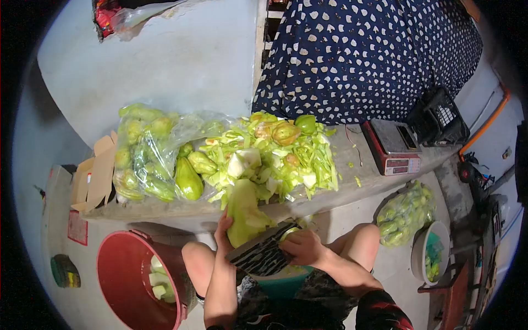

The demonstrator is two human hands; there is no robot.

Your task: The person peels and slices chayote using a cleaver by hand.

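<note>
My left hand [222, 234] is wrapped around the left side of a long, pale green peeled papaya [242, 212]. Beside it, a dark board with whitish streaks [257, 254] slants across above my lap; its kind is hard to make out. My right hand [306, 246] is closed at the board's right end, with a pale green piece of papaya [288, 233] showing by its fingers. Under the board, part of a green basin [281, 283] shows between my knees. Just ahead lies a heap of green peelings [316, 170] with a whitish chunk [243, 163] on it.
Unpeeled papayas [188, 179] and a filled plastic bag [144, 154] lie on the concrete ledge [352, 187], left of the heap. A red scale [391, 147] and black crate [440, 116] stand right. A red bucket [118, 247] holds pale pieces. Another bag [406, 214] lies near a white basin [419, 258].
</note>
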